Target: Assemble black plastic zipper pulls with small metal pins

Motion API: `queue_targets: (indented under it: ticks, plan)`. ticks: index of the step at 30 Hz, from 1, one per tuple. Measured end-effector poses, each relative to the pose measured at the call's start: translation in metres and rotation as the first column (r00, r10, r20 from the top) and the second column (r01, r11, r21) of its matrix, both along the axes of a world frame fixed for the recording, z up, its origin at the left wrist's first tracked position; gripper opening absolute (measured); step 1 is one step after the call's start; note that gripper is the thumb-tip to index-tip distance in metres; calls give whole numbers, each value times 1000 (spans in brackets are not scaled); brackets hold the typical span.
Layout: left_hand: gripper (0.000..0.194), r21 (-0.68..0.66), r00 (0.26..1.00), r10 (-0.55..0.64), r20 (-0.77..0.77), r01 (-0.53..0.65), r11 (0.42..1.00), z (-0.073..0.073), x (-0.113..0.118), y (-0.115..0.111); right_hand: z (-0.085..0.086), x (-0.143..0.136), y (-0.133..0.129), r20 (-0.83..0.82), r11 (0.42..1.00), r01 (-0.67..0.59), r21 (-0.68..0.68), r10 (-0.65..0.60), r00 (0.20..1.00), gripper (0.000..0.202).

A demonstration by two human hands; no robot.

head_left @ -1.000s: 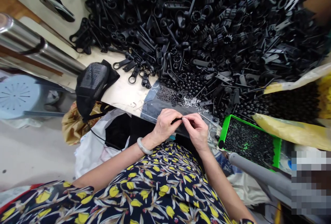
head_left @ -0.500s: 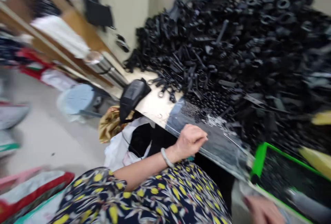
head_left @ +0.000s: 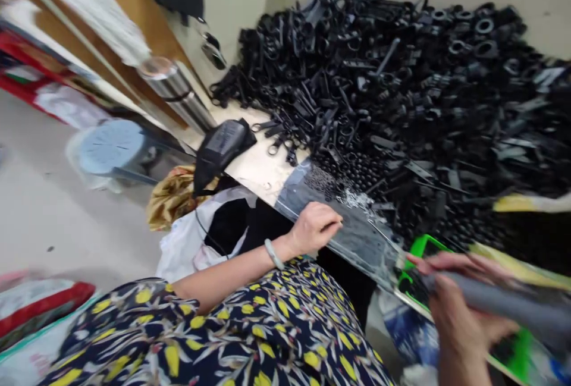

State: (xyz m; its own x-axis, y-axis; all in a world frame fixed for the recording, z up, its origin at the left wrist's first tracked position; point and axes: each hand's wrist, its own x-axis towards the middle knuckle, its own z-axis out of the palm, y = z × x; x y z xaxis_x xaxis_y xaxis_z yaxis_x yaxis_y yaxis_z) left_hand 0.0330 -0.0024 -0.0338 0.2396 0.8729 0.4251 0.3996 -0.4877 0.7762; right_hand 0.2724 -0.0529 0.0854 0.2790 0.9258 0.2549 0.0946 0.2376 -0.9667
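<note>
- Loosely raised at the front edge of the table [head_left: 254, 169], the left hand [head_left: 316, 228] was closed, its thumb and fingertips drawn together; whether anything small sat between them could not be told.
- A pale bracelet [head_left: 273, 255] circled the left wrist.
- Off to the right, the right hand [head_left: 454, 314] gripped a grey tool [head_left: 495, 300], thumb on the near side and fingers around the far side; the tool lay slanted across the view, blurred towards its right end.
- Behind and below that hand was a green tray [head_left: 422, 246], partly hidden by the hand and tool, with dark contents.
- Between the two hands, a greyish mat [head_left: 357, 255] covered the table's front edge, a thin metal rod [head_left: 384, 236] lying on its right part.
- Just beyond the left hand were small silvery pieces [head_left: 357, 198] in a loose heap, with tiny dark bits [head_left: 319, 179] to their left and round black beads [head_left: 363, 166] behind.
- Farther back, a large heap of black parts [head_left: 379, 94], many ring-ended, spread over the table.
- To the heap's left were a black pouch [head_left: 225, 142] and a steel flask [head_left: 187, 100].
</note>
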Motion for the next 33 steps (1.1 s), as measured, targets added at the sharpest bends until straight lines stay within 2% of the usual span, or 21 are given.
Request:
queue_targets:
  ticks: [2,4,6,9,11,14,18,21,33]
  plan:
    - [9,4,1000,15,13,-15,1000,0,0,0,-12,-12,19,-47,996,-64,64,67,997,49]
    - [9,9,1000,16,19,-16,1000,-1,1,1,-21,-28,38,-84,981,-190,46,193,978,34]
    - [10,8,1000,10,10,-10,1000,-2,2,1,-24,-43,51,-65,964,-255,72,260,963,29]
    - [13,1,1000,0,-8,0,1000,-3,2,0,-26,-59,58,21,945,-317,86,316,949,43]
    - [13,-2,1000,-3,-19,3,1000,-5,2,0,-29,-65,58,86,939,-340,43,336,938,53]
    - [14,-6,999,-6,-33,6,1000,-6,2,0,-36,-73,59,121,950,-312,18,307,944,50]
    - [14,-13,999,-15,-30,14,1000,-2,2,1,-47,-91,65,54,978,-193,83,189,981,36]
    - [14,-5,1000,-9,-26,9,1000,0,2,1,-52,-102,69,1,985,-133,107,134,991,33]
    - [16,3,999,-37,4,37,999,-1,1,2,-63,-104,70,-4,980,-154,129,155,988,32]
